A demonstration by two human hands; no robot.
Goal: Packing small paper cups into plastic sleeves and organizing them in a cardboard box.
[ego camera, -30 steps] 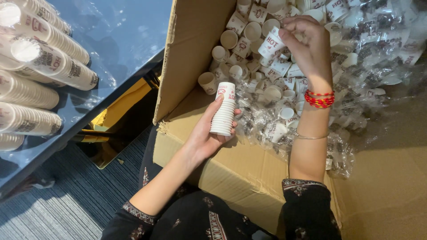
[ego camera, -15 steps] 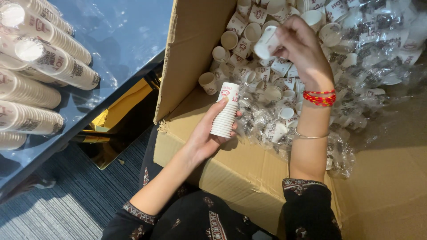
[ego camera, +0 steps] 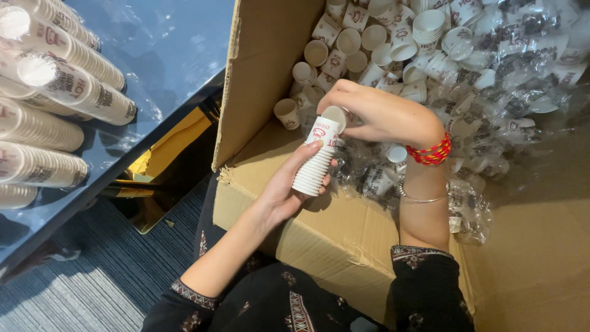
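My left hand (ego camera: 287, 187) grips a short stack of white paper cups (ego camera: 314, 167), held tilted over the front edge of a big cardboard box (ego camera: 319, 233). My right hand (ego camera: 375, 114) holds a single white paper cup (ego camera: 332, 118) at the top of that stack, touching it. Red bangles and a thin metal bracelet sit on my right wrist. Inside the box lie several loose white paper cups (ego camera: 369, 43) and crumpled clear plastic sleeves (ego camera: 510, 80).
A dark glossy table (ego camera: 166, 67) at the left carries several long stacks of nested paper cups (ego camera: 67, 86) lying on their sides. A yellow panel (ego camera: 166, 160) shows under the table edge. Striped grey carpet (ego camera: 92, 289) lies below.
My right hand lifted a single cup out of the box and brought it down and left onto the top of the stack in my left hand. The left hand stayed nearly still.
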